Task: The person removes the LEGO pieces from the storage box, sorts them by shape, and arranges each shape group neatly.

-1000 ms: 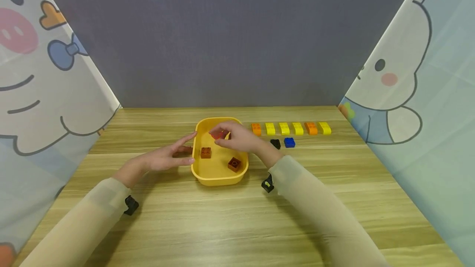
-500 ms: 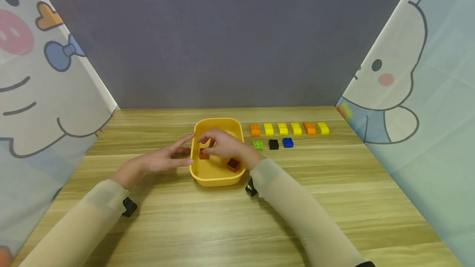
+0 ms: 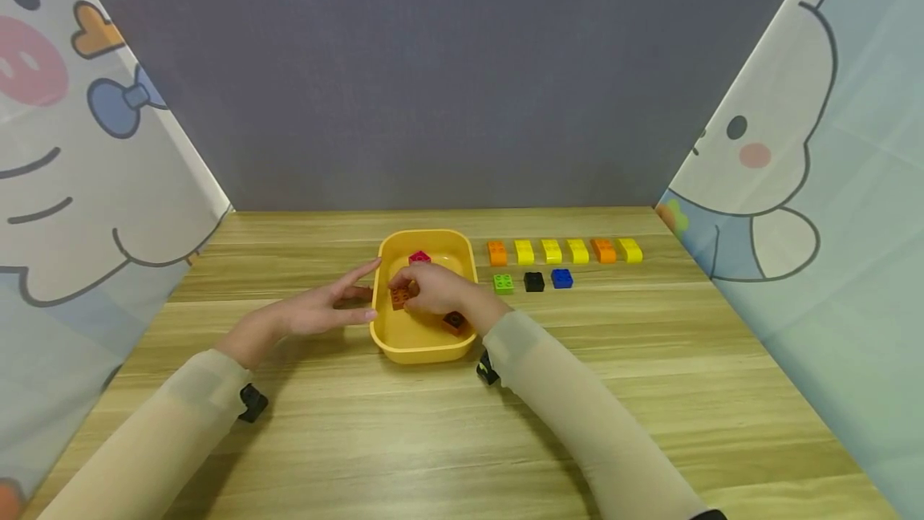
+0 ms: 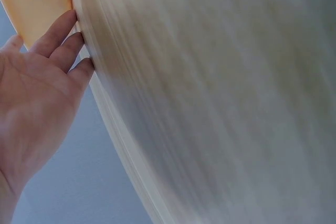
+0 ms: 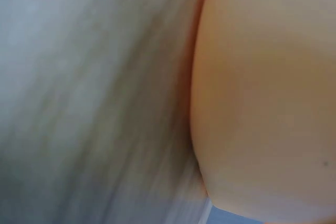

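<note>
Soft, even light fills the booth, casting only faint shadows under the forearms and beside the left hand [image 3: 310,313]. The head view is sharp but bows outward at its edges. Both wrist views are smeared and out of focus beyond the hands.

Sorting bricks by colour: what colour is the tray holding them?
Yellow; the tray shows best in the head view.

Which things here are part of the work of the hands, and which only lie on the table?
In the work: yellow tray, steadied by left hand; brown brick, held by right hand; red brick; second brown brick.

Lying about: row of yellow and orange bricks; green brick; black brick; blue brick.
</note>
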`<state>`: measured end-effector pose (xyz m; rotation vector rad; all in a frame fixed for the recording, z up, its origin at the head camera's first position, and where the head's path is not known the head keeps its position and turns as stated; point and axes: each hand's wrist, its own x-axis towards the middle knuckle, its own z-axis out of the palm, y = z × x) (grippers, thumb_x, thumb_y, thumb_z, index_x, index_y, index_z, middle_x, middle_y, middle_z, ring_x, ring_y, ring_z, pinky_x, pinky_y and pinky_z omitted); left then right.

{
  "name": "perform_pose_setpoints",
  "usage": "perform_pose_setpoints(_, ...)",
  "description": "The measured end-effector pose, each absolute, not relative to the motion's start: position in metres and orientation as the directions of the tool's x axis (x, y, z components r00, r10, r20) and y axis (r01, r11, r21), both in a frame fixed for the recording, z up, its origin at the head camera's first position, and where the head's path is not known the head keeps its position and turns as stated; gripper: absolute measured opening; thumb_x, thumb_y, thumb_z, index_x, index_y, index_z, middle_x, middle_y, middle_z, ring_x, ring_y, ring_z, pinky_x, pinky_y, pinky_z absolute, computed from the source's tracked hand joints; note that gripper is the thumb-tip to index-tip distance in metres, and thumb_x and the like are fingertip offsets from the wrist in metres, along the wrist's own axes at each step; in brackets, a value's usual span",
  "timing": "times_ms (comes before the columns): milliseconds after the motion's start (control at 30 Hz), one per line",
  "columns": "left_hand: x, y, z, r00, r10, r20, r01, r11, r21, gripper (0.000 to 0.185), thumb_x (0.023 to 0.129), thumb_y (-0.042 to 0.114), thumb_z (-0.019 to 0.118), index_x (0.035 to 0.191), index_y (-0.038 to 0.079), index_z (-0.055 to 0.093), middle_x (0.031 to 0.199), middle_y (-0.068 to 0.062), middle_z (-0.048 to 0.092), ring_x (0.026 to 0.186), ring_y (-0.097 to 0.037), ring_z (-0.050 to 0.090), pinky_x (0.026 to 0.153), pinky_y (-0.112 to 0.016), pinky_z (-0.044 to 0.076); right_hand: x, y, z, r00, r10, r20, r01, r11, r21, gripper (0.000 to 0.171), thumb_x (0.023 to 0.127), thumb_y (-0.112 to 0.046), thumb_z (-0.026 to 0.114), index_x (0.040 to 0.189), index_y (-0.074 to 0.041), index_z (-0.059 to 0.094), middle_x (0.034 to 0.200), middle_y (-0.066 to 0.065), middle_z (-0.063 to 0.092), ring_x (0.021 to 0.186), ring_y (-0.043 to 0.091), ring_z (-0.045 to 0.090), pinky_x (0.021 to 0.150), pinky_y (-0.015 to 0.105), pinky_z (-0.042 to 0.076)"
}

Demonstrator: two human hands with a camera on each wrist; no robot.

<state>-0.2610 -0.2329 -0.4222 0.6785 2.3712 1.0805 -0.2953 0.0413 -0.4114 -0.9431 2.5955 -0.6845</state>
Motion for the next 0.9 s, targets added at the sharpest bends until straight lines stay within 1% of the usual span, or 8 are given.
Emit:
perform_pose_setpoints(133,-0.262,-0.232,-0.422,-0.778,0.598,-0.192,0.248,0.573,0.781,0.095,0.109,0.046,0.068,0.178,0.038,0.003,0.171,-0.028,0.043,0.16,-0.05,0.04,0.127,-0.077,0.031,-0.296,0.041,-0.412,-0.73,-0.673,-0.117,-0.526,0.664,-0.531,0.047,0.102,-0.01,0.077,0.148,-0.013,0.068,0.151,0.008,0.067,0.14,0.026,0.06,0.124,0.044,0.048)
perform_pose_setpoints(333,-0.263,-0.231,-0.423,-0.77,0.611,-0.184,0.268,0.572,0.776,0.097,0.109,0.043,0.069,0.178,0.034,0.001,0.171,-0.029,0.042,0.16,-0.052,0.039,0.125,-0.078,0.032,-0.297,0.041,-0.414,-0.734,-0.67,-0.115,-0.53,0.67,-0.521,0.046,0.103,-0.017,0.079,0.147,-0.012,0.068,0.148,0.007,0.068,0.138,0.024,0.061,0.124,0.042,0.048)
perform_pose_setpoints(433,-0.263,-0.232,-0.423,-0.77,0.611,-0.185,0.267,0.572,0.775,0.097,0.109,0.043,0.069,0.178,0.034,0.001,0.171,-0.03,0.042,0.16,-0.052,0.039,0.125,-0.079,0.031,-0.298,0.041,-0.415,-0.732,-0.672,-0.114,-0.533,0.669,-0.517,0.044,0.103,-0.018,0.078,0.146,-0.012,0.069,0.147,0.006,0.069,0.136,0.024,0.063,0.123,0.041,0.049)
perform_pose_setpoints(567,-0.263,-0.232,-0.423,-0.769,0.611,-0.187,0.268,0.574,0.774,0.097,0.109,0.044,0.068,0.178,0.035,0.001,0.171,-0.03,0.042,0.16,-0.053,0.039,0.125,-0.079,0.032,-0.299,0.041,-0.414,-0.733,-0.674,-0.095,-0.527,0.65,-0.548,0.043,0.102,-0.018,0.08,0.143,-0.011,0.07,0.142,0.005,0.072,0.127,0.021,0.067,0.115,0.037,0.054)
perform_pose_setpoints(700,-0.263,-0.232,-0.424,-0.775,0.601,-0.195,0.255,0.58,0.774,0.096,0.109,0.045,0.069,0.178,0.038,0.002,0.171,-0.029,0.043,0.16,-0.051,0.04,0.126,-0.077,0.031,-0.299,0.043,-0.411,-0.746,-0.666,-0.034,-0.526,0.619,-0.583,0.042,0.1,-0.017,0.081,0.141,-0.012,0.072,0.133,0.004,0.073,0.117,0.019,0.069,0.106,0.031,0.058)
perform_pose_setpoints(833,-0.263,-0.233,-0.424,-0.779,0.596,-0.197,0.25,0.583,0.773,0.096,0.109,0.045,0.068,0.178,0.039,0.001,0.171,-0.029,0.042,0.16,-0.051,0.04,0.127,-0.077,0.03,-0.296,0.047,-0.403,-0.769,-0.639,0.02,-0.512,0.597,-0.617,0.042,0.099,-0.017,0.081,0.14,-0.014,0.072,0.132,0.005,0.07,0.117,0.018,0.066,0.105,0.031,0.057)
perform_pose_setpoints(900,-0.264,-0.233,-0.424,-0.778,0.598,-0.194,0.253,0.58,0.775,0.096,0.109,0.046,0.068,0.178,0.039,0.001,0.171,-0.029,0.042,0.16,-0.052,0.039,0.127,-0.078,0.029,-0.294,0.051,-0.398,-0.778,-0.627,0.038,-0.492,0.57,-0.658,0.041,0.1,-0.016,0.081,0.14,-0.014,0.072,0.132,0.006,0.069,0.117,0.018,0.066,0.104,0.031,0.057)
